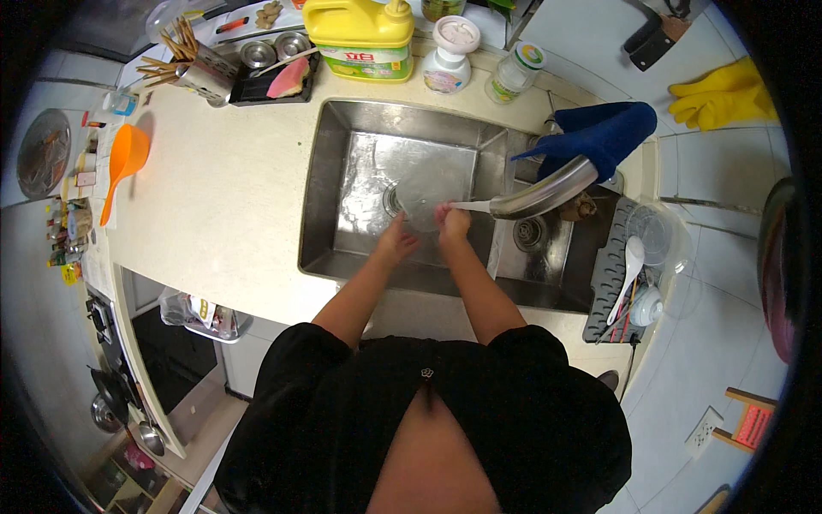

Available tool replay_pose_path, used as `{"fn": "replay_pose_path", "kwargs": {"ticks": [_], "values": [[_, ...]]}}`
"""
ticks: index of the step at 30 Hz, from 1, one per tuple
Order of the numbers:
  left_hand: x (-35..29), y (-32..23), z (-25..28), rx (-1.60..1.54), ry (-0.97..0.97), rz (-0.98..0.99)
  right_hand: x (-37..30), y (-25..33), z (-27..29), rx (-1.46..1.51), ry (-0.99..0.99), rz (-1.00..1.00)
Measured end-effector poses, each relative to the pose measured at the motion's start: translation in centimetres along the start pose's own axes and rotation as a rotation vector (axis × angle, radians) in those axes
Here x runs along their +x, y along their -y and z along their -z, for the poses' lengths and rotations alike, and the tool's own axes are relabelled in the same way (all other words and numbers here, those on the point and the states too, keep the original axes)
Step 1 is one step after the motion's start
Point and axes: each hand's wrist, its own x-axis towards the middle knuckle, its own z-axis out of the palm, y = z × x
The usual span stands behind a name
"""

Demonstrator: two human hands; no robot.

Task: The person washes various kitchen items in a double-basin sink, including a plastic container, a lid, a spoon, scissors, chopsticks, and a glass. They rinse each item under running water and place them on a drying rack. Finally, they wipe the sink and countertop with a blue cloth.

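Note:
Both hands are over the large left basin of a steel sink [321, 184]. Between them is a see-through round piece [432, 184], which looks like a plastic lid or shallow bowl; its outline is faint. My left hand [396, 242] grips its near left edge with fingers closed. My right hand [455, 227] is closed at its right edge, its fingertips pinkish beside a thin white water stream [471, 206]. That stream comes from the curved steel faucet [548, 195], which has a dark blue cloth [591, 137] draped over it.
A yellow jug [360, 38], a pump bottle [449, 60] and a glass jar [515, 73] line the back. Left on the counter lies an orange ladle [127, 158]. Right of the smaller basin, a grey mat [604, 283] bears a white spoon [629, 270] and clear containers [651, 231].

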Motion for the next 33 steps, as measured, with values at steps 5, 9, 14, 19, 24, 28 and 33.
{"fn": "replay_pose_path", "kwargs": {"ticks": [5,9,14,19,24,28,33], "values": [[-2.7,-1.2,-3.8,-0.157,0.73,-0.283,1.7,0.1,3.7,0.154,0.059,-0.299],[-3.8,-2.9,-5.3,0.093,0.717,-0.274,2.2,0.0,6.3,-0.312,0.169,-0.108],[-6.0,-4.7,-6.6,0.272,0.639,-0.252,-1.2,4.3,6.9,-1.252,0.269,0.371],[-4.6,-3.7,-8.7,0.439,0.694,-0.303,-8.2,17.2,4.7,-0.886,0.352,0.304],[-0.8,-2.1,-6.9,0.564,0.544,-0.303,-0.7,26.1,3.1,-0.499,0.066,1.045],[-3.4,-0.8,-5.8,0.427,0.432,-0.325,9.5,30.1,2.2,-0.31,0.314,0.89],[-5.9,-2.7,-3.3,0.172,0.376,-0.205,10.7,30.7,-0.3,-0.355,0.497,0.699]]}}
